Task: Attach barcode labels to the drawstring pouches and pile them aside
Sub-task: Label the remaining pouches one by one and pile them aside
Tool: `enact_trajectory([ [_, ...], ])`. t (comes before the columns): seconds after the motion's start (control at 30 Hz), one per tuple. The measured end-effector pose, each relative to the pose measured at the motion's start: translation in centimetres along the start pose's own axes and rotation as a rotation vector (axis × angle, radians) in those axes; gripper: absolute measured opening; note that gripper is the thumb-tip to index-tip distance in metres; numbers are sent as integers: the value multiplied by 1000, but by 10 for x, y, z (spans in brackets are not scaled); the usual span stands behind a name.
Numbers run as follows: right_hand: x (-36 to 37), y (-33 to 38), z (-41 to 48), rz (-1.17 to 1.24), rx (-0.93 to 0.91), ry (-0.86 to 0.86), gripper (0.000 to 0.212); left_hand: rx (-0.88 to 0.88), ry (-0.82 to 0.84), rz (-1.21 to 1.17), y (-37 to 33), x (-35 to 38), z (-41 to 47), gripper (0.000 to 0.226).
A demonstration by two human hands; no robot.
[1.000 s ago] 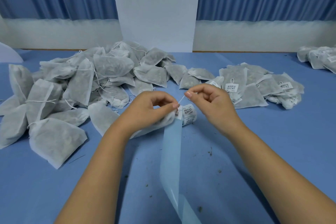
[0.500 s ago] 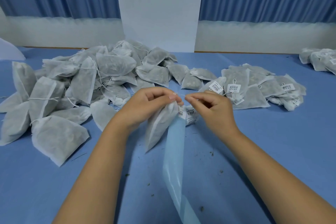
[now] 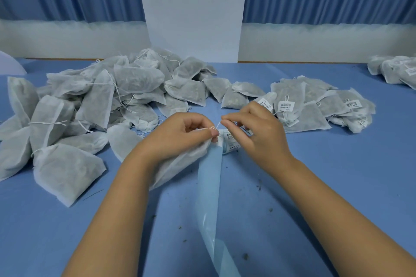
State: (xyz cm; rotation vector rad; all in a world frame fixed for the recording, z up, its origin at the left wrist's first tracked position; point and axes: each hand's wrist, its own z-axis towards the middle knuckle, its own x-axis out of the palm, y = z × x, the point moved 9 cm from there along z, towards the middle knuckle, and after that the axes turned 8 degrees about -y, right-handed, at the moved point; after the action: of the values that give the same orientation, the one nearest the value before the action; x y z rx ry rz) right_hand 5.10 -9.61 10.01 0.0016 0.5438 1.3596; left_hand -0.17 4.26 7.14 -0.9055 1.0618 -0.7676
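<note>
In the head view, your left hand (image 3: 186, 135) is gripping a white pouch (image 3: 180, 165) and covering most of it, so only its lower part is showing beneath your palm, lying on the blue table (image 3: 337, 186). Your right hand (image 3: 256, 132) is pinching the thin drawstring (image 3: 217, 125) between thumb and forefinger, just beside your left fingertips; the string is too fine to follow to its ends. Between your hands a small label roll (image 3: 230, 141) is peeking out, partly hidden and its print too small to read. Its pale blue backing strip (image 3: 209, 186) is trailing toward you and running off the bottom edge. The pouches are half-sheer and holding a dark, grainy filling that cannot be identified. A big heap of plain pouches (image 3: 101, 101) is sitting to your left, cut off at the frame edge. A smaller pile of labelled pouches (image 3: 315, 105) is lying to your right, and a further group (image 3: 396, 69) is being cropped at the far right.
</note>
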Motion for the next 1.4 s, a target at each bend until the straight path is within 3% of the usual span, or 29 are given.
enact_trajectory([
  [0.1, 18, -18, -6, 248, 252, 111, 11, -64, 74, -42, 1, 9, -3, 26],
  [0.2, 39, -24, -18, 326, 427, 267, 29, -80, 67, -135, -1, 11, -2, 33],
  [0.27, 38, -29, -19, 325, 509, 264, 33, -85, 33, -184, -1, 8, -1, 31],
  [0.4, 26, -30, -11, 434, 614, 170, 19, -123, -45, -288, 7, -1, 5, 32],
  [0.53, 33, -20, -13, 475, 594, 270, 16, -138, -40, -238, 10, 2, 7, 21],
  [0.7, 31, -19, -12, 461, 557, 273, 15, -152, -47, -177, 15, 2, 7, 19],
  [0.87, 35, -17, -15, 322, 470, 306, 29, -82, -93, -94, 10, 1, 8, 22],
  [1.0, 41, -18, -16, 269, 422, 326, 22, -9, -198, -37, 5, -7, 10, 23],
  [1.3, 40, -13, -18, 231, 343, 337, 2, -26, -273, -2, 6, -15, 11, 17],
  [1.4, 38, -16, -19, 295, 396, 285, 16, -43, -270, 11, 7, -14, 11, 23],
])
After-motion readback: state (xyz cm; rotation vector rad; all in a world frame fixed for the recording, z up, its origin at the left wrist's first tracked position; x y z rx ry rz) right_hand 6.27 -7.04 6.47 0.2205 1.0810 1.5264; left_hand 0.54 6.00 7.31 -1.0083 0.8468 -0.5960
